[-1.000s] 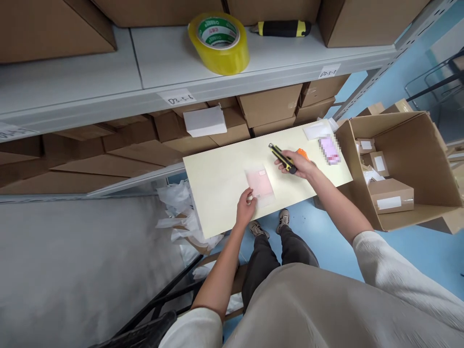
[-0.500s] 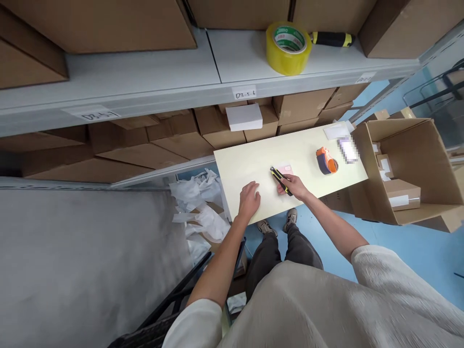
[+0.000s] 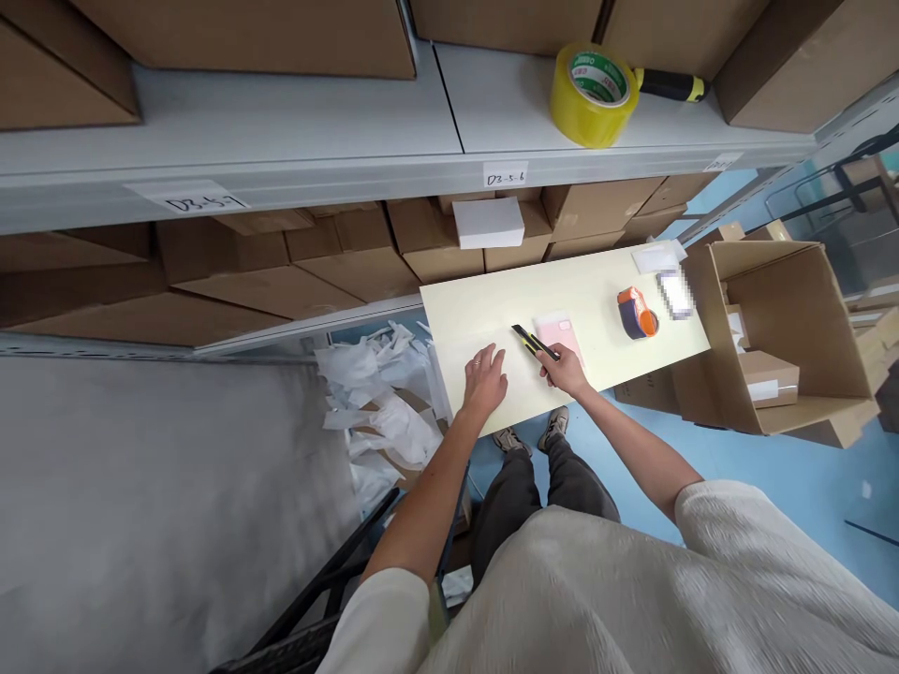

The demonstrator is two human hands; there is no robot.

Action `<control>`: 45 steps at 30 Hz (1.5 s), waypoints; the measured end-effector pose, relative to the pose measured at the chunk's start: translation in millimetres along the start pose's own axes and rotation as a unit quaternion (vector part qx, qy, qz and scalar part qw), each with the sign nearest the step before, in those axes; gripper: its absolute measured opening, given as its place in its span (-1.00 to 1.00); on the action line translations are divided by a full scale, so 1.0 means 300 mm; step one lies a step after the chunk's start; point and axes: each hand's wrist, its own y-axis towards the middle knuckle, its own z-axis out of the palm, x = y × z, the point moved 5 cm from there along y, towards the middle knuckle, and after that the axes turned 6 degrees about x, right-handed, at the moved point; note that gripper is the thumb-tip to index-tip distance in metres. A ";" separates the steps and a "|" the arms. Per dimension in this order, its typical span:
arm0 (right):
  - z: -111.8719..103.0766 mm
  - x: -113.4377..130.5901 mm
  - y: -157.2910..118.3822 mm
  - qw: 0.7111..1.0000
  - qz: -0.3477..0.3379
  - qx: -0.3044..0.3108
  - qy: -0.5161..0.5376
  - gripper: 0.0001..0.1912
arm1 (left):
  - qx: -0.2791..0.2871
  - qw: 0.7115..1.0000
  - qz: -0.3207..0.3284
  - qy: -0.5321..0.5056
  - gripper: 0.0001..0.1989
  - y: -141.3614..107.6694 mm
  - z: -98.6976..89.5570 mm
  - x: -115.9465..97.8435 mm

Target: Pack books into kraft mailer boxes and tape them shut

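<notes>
My right hand (image 3: 564, 371) grips a black and yellow utility knife (image 3: 532, 341), its tip pointing up and to the left over the pale tabletop (image 3: 456, 316). Just beyond that hand lies a flat pink item (image 3: 560, 334) with a small white label; its lower part is covered by the hand. At the left end of the tabletop my left hand (image 3: 484, 382) rests with its fingers spread, holding nothing. An orange and purple tape dispenser (image 3: 637, 314) stands farther right on the same top.
At the right is an open carton (image 3: 776, 281) with small boxes inside. White plastic bags (image 3: 390, 402) fill a bin at the left end. On the shelf above sit a yellow tape roll (image 3: 596, 98) and a black-yellow handle (image 3: 670, 85). A white box (image 3: 489, 224) lies on cartons behind.
My right hand has drawn the knife slightly left, so more of the pink item shows. The knife tip now reaches farther left. My left hand has stayed on the tabletop, fingers a bit wider.
</notes>
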 end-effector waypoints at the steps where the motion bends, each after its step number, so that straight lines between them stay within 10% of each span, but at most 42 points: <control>1: 0.002 0.003 -0.005 0.999 -0.001 -0.020 -0.035 -0.61 | 0.001 1.000 0.002 -0.005 -0.36 0.005 -0.003 0.005; 14: 0.148 0.095 -0.059 0.911 0.027 0.018 -0.411 -0.61 | 0.009 0.999 0.011 -0.041 -0.29 0.050 -0.017 0.049; 45: 0.219 0.077 -0.095 0.862 0.022 0.060 -0.502 -0.62 | -0.013 0.999 -0.028 -0.030 -0.32 0.110 -0.021 0.021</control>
